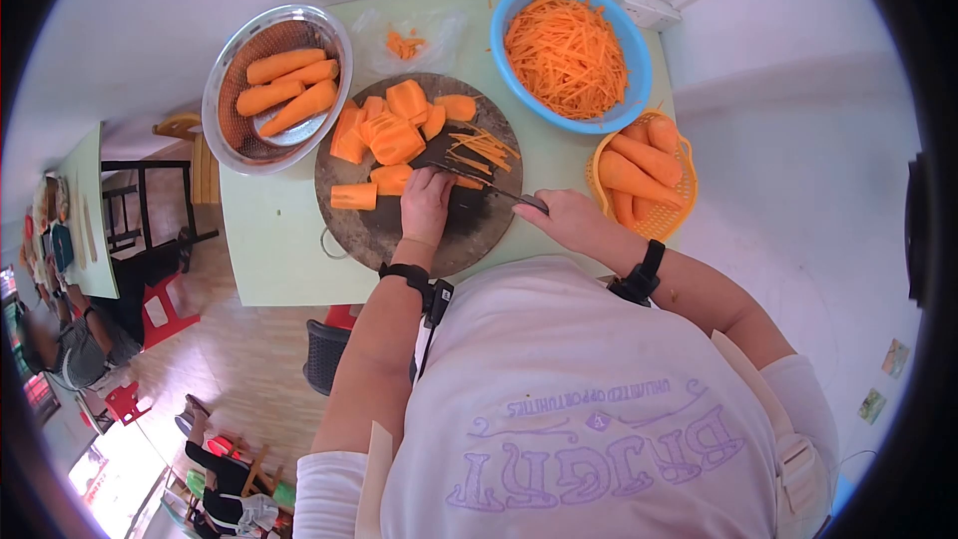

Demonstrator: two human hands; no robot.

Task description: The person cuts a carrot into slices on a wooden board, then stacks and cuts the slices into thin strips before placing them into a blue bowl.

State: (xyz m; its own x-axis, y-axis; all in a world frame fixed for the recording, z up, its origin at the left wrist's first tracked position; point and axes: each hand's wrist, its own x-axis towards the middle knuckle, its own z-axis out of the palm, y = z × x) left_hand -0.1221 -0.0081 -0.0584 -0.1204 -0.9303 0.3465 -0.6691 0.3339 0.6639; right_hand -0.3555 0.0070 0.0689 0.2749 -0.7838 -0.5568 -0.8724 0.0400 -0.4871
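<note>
My right hand (571,221) is closed around the dark handle of a knife (533,204), whose blade points left across the round chopping board (344,232). My left hand (426,204) rests on the board with its fingers bent and pressed together beside the blade. Its fingertips hold down a carrot piece that they mostly cover. Thick carrot chunks (397,140) lie beyond my left hand, and a short cut length of carrot (353,197) lies to its left. Thin carrot strips (484,148) are scattered on the board's far right part.
A steel bowl (222,130) with several peeled carrots stands at the far left. Shredded carrot fills a blue basin (642,50) at the far right; a yellow basket (596,175) holds more carrots nearer. A plastic bag (439,35) lies behind the board. Other people sit at the left.
</note>
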